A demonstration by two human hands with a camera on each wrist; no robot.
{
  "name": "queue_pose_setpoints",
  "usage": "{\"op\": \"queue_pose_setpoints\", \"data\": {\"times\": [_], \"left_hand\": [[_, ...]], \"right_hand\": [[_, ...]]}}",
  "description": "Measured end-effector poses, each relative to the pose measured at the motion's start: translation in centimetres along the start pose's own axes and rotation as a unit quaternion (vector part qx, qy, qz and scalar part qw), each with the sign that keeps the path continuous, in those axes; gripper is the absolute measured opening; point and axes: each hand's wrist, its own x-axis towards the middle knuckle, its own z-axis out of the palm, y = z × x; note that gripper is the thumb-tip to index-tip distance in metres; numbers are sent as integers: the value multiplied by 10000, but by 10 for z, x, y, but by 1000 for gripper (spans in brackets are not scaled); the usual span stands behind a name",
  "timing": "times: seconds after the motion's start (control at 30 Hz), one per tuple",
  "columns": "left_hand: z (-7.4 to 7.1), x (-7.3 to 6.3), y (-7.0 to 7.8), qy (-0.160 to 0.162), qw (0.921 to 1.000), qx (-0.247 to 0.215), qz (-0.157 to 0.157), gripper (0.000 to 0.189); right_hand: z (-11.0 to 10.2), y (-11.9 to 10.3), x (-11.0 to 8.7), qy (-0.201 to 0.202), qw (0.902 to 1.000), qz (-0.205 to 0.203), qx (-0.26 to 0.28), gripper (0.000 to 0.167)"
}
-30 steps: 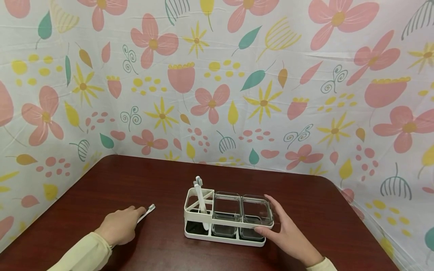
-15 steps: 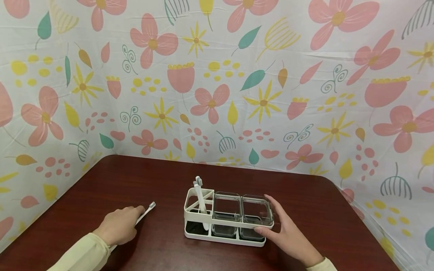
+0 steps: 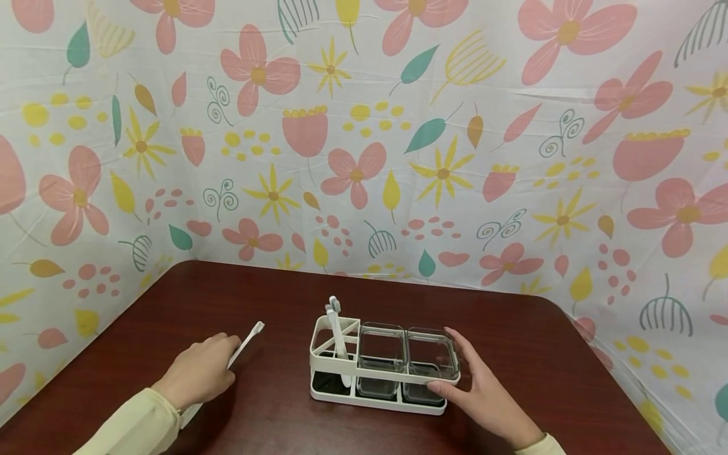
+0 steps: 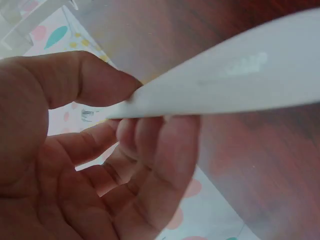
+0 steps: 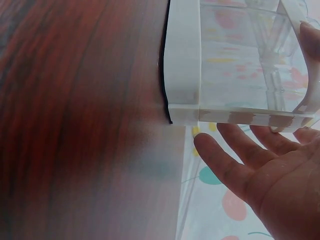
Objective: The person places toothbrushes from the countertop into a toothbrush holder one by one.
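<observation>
On the left side in the head view, my left hand pinches a white toothbrush between thumb and fingertips. Its bristle head points up and away. The left wrist view has the broad white handle close up, between the thumb and the bent fingers. A white toothbrush holder stands on the table with two clear cups in its right part. White toothbrushes lean in its left divided section. My right hand holds the holder's right end, thumb at the front rail and fingers around the side.
The dark red-brown table has rounded back corners. A flower-printed cloth hangs behind it and along both sides. In the right wrist view, the holder's base sits on the tabletop.
My left hand has risen a little, lifting the toothbrush and tilting its head further up. The right hand and the toothbrush holder stay where they were.
</observation>
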Motion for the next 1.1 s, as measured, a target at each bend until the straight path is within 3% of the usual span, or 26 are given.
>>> {"op": "queue_pose_setpoints", "data": {"times": [0.23,0.53,0.93,1.1], "left_hand": [[-6,3,5,339,9986,-340,202,31],[-16,4,18,566,9946,-872,41,30],[-23,6,28,1558,9801,-1215,197,13],[-26,7,34,1764,9749,-1348,166,10]], "right_hand": [[0,1,0,10,10000,-27,-20,89],[0,1,1,-37,10000,39,53,89],[0,1,0,20,10000,-59,-21,89],[0,2,0,25,10000,-94,-16,89]]}}
